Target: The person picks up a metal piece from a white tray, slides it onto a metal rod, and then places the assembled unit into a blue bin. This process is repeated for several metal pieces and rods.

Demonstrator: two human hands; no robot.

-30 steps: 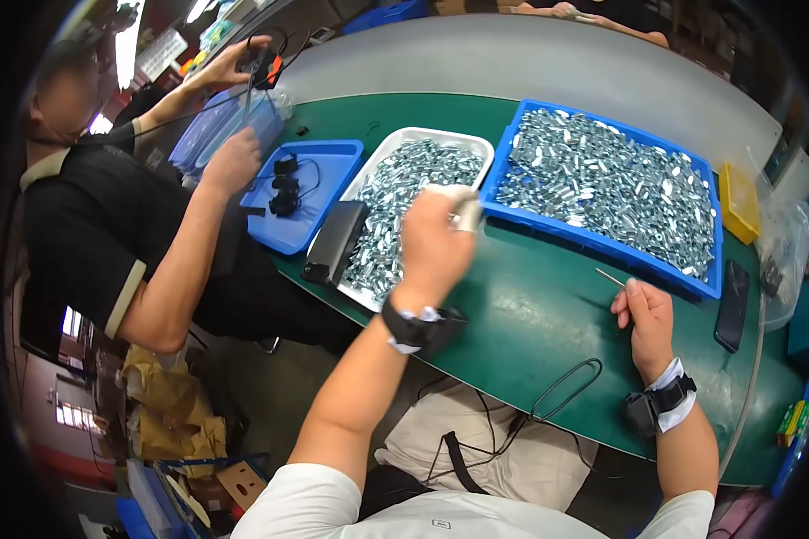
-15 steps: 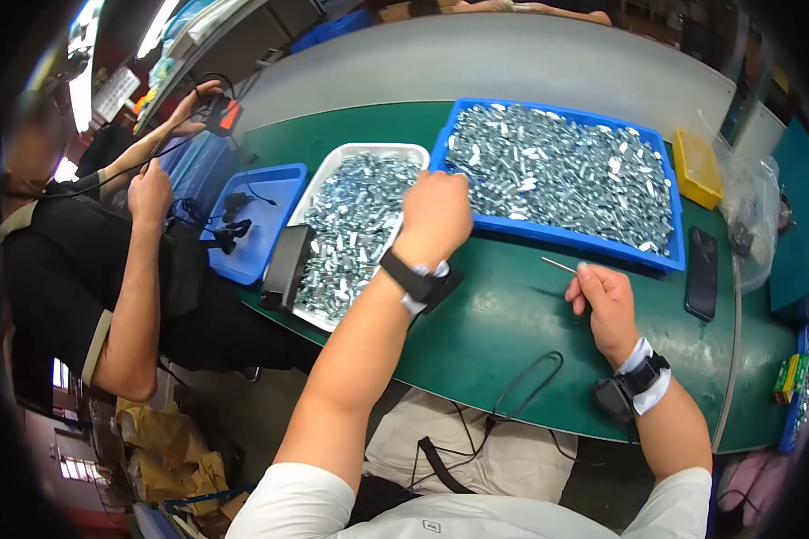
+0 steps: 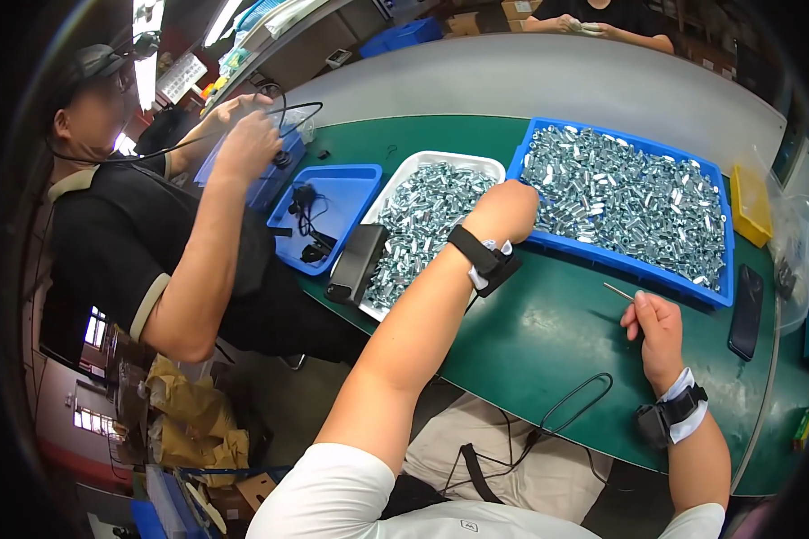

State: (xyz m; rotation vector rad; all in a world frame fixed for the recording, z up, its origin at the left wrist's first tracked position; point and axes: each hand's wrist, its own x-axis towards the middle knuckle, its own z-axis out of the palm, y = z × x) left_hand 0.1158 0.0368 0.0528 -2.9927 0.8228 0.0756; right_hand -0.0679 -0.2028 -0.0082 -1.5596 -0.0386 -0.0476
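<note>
My left hand (image 3: 505, 214) is lowered over the meeting edges of two trays, its back turned up and its fingers hidden beneath it. To its left is a white tray (image 3: 459, 159) heaped with small shiny metal pieces (image 3: 422, 211). On its right a larger blue tray (image 3: 613, 257) holds many similar metal pieces (image 3: 625, 202). Above the green tabletop, in front of the blue tray, my right hand (image 3: 657, 331) pinches a thin metal rod (image 3: 617, 292) between thumb and fingers. The rod points up and left. Black straps with small devices circle both my wrists.
A dark box-shaped device (image 3: 358, 265) sits at the white tray's left edge. Farther left, a blue bin (image 3: 351, 180) holds black cables, and a co-worker (image 3: 166, 234) handles a cable. A phone (image 3: 746, 310) and a yellow bin (image 3: 751, 207) lie right. A grey partition (image 3: 440, 85) stands behind.
The whole view has shifted, so the trays and my hands appear farther right and lower. The co-worker's hands have come closer together around the cable. My right hand keeps the rod.
</note>
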